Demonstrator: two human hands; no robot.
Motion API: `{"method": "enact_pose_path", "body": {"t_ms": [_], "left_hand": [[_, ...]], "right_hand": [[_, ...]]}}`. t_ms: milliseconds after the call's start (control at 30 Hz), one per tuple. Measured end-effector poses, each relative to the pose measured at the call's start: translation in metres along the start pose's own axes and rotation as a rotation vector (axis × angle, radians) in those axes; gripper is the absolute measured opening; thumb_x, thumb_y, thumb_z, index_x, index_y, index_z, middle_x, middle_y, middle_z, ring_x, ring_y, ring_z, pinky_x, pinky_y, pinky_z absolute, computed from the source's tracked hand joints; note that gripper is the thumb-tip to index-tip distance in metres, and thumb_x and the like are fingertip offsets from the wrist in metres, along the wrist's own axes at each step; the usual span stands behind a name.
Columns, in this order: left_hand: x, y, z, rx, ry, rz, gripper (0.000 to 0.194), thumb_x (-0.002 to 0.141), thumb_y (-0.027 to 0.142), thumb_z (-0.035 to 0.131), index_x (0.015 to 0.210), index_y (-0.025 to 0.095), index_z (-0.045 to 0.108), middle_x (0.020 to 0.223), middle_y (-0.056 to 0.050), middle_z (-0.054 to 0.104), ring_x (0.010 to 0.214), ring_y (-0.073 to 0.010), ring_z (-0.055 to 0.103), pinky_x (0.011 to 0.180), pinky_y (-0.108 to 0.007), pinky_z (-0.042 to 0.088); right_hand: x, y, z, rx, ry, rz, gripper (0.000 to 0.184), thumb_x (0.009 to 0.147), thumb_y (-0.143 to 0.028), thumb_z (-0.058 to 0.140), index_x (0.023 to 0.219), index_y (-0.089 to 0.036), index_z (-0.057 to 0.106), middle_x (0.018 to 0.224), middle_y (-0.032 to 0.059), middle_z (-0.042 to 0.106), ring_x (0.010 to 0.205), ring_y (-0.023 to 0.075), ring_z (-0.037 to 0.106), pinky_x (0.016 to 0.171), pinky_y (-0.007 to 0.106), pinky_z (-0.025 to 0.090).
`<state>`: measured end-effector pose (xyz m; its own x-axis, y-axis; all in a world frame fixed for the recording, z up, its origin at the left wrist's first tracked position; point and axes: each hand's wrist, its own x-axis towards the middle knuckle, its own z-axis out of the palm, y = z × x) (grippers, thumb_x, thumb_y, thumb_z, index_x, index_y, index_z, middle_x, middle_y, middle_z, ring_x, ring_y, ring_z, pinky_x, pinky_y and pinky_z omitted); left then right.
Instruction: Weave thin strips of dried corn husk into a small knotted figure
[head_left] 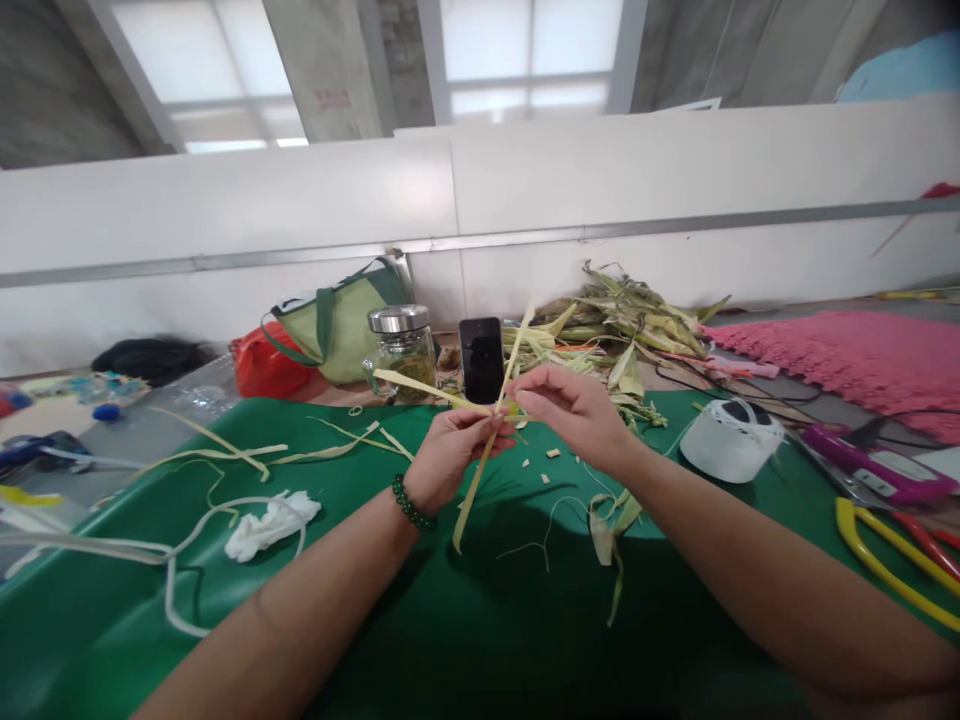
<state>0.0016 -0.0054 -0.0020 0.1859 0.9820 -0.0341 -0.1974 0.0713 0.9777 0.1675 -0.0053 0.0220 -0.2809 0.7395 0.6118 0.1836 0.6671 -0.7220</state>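
Pale yellow corn husk strips cross one another between my two hands, above a green mat. My left hand, with a dark green bead bracelet at its wrist, pinches the strips where they cross. One strip juts out to the upper left, one rises upward, and one hangs down. Fingertips of my right hand close on the strips from the right, near the crossing. Small husk scraps lie on the mat just beneath. Exactly how the strips are joined is hidden by my fingers.
Behind my hands stand a phone and a lidded glass jar. A husk pile lies back right. To the right are a white roll, a purple glue gun and yellow-handled scissors; white tubing lies left.
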Motion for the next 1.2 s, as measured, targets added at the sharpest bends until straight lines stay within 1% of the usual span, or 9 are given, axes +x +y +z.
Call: {"method": "enact_pose_path", "body": {"t_ms": [67,133,300,567,667,767,967,1100,1200], "left_hand": [[-0.001,0.001,0.0,-0.008,-0.008,0.017,0.025,0.059,0.033,0.08,0.073,0.014,0.072,0.066,-0.004,0.071,0.062,-0.0133,0.064,0.06,-0.022,0.046],[-0.003,0.002,0.002,0.0,-0.03,0.014,0.029,0.056,0.035,0.081,0.075,0.014,0.073,0.065,-0.004,0.07,0.062,-0.0139,0.064,0.061,-0.023,0.047],[-0.006,0.003,0.008,0.001,-0.053,-0.007,0.036,0.051,0.041,0.083,0.071,0.013,0.073,0.061,-0.004,0.069,0.059,-0.0131,0.062,0.063,-0.025,0.049],[-0.007,0.003,0.01,-0.044,-0.073,-0.028,0.033,0.05,0.037,0.084,0.069,0.013,0.072,0.062,-0.004,0.069,0.06,-0.0148,0.064,0.065,-0.028,0.052],[-0.009,0.004,0.009,-0.056,-0.111,-0.072,0.034,0.051,0.039,0.084,0.071,0.013,0.072,0.063,-0.006,0.07,0.06,-0.0161,0.065,0.064,-0.028,0.052],[-0.01,0.007,0.01,-0.053,-0.147,-0.117,0.035,0.062,0.044,0.077,0.075,0.012,0.072,0.066,-0.008,0.072,0.06,-0.0161,0.067,0.061,-0.025,0.051],[-0.007,0.009,0.009,-0.134,-0.128,-0.212,0.05,0.076,0.057,0.058,0.072,0.01,0.072,0.066,-0.012,0.072,0.064,-0.0198,0.069,0.064,-0.028,0.053],[-0.007,0.006,0.009,-0.076,-0.157,-0.184,0.028,0.064,0.038,0.077,0.073,0.012,0.073,0.069,-0.009,0.073,0.066,-0.018,0.068,0.067,-0.027,0.053],[-0.009,0.005,0.009,-0.057,-0.169,-0.19,0.023,0.06,0.029,0.081,0.075,0.012,0.073,0.069,-0.007,0.072,0.065,-0.0157,0.067,0.068,-0.026,0.052]], "right_hand": [[0.001,0.004,0.002,-0.298,0.086,-0.034,0.019,0.078,-0.035,0.062,0.07,-0.018,0.058,0.072,0.0029,0.061,0.073,0.0164,0.057,0.07,0.032,0.045],[0.003,0.009,0.003,-0.421,0.051,-0.031,0.018,0.077,-0.032,0.061,0.069,-0.017,0.057,0.071,0.0025,0.06,0.071,0.0158,0.054,0.067,0.03,0.042],[0.007,0.016,0.002,-0.238,-0.111,0.024,0.015,0.079,-0.025,0.057,0.067,-0.016,0.061,0.065,0.0,0.061,0.063,0.011,0.052,0.059,0.024,0.039],[0.013,0.013,-0.009,0.071,-0.19,0.102,0.017,0.076,-0.029,0.06,0.066,-0.015,0.062,0.061,-0.0017,0.057,0.057,0.0082,0.048,0.052,0.021,0.038],[0.014,0.013,-0.01,0.071,-0.14,0.106,0.016,0.073,-0.028,0.061,0.063,-0.015,0.06,0.058,-0.0032,0.053,0.054,0.0073,0.045,0.051,0.021,0.036],[0.015,0.016,-0.01,0.051,-0.121,0.133,0.016,0.072,-0.028,0.061,0.063,-0.015,0.06,0.057,-0.0031,0.051,0.053,0.0071,0.043,0.05,0.021,0.034],[0.015,0.02,-0.008,-0.02,-0.073,0.095,0.017,0.072,-0.029,0.06,0.063,-0.014,0.06,0.057,-0.0029,0.05,0.052,0.007,0.041,0.049,0.021,0.033],[0.013,0.019,-0.006,-0.072,-0.075,0.045,0.015,0.074,-0.027,0.058,0.065,-0.015,0.061,0.057,-0.0029,0.052,0.051,0.0068,0.041,0.047,0.02,0.032],[0.012,0.019,-0.005,-0.096,-0.105,0.041,0.015,0.075,-0.026,0.058,0.066,-0.015,0.062,0.056,-0.0028,0.053,0.051,0.0069,0.041,0.046,0.019,0.031]]}}
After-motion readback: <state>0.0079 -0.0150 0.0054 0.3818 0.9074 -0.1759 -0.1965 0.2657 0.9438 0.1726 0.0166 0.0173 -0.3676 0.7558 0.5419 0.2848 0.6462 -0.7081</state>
